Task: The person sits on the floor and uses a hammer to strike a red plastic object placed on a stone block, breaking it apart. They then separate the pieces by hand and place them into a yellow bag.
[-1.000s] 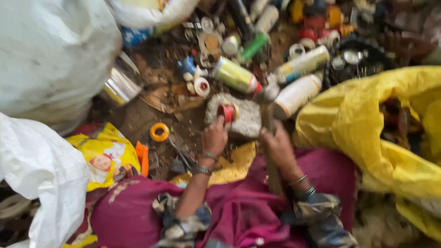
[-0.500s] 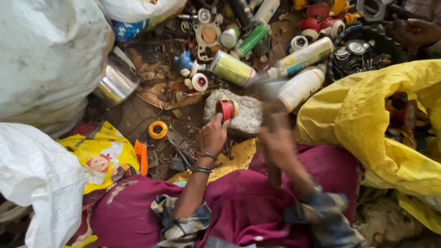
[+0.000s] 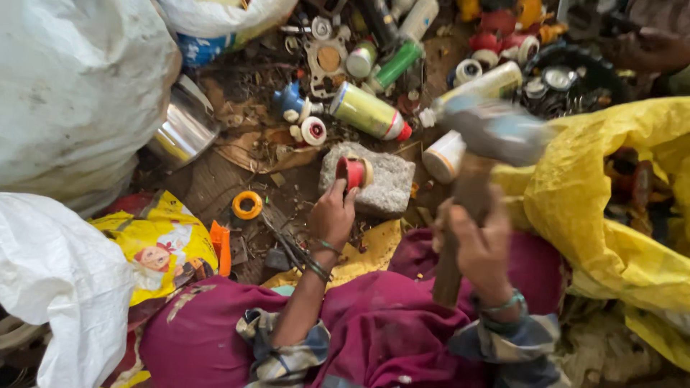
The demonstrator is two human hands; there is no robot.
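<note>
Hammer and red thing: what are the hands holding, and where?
The right hand holds the hammer by its wooden handle. The left hand steadies the small red cap on the stone block, fingers at its side.

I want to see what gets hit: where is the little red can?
In the head view, the little red can lies on the grey stone block, mid-frame, held by the left hand.

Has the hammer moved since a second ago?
Yes. The hammer has swung up and right, away from the stone block, which stays put under the red cap.

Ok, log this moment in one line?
left hand: steadies red cap on stone block | right hand: grips raised hammer, blurred
</note>
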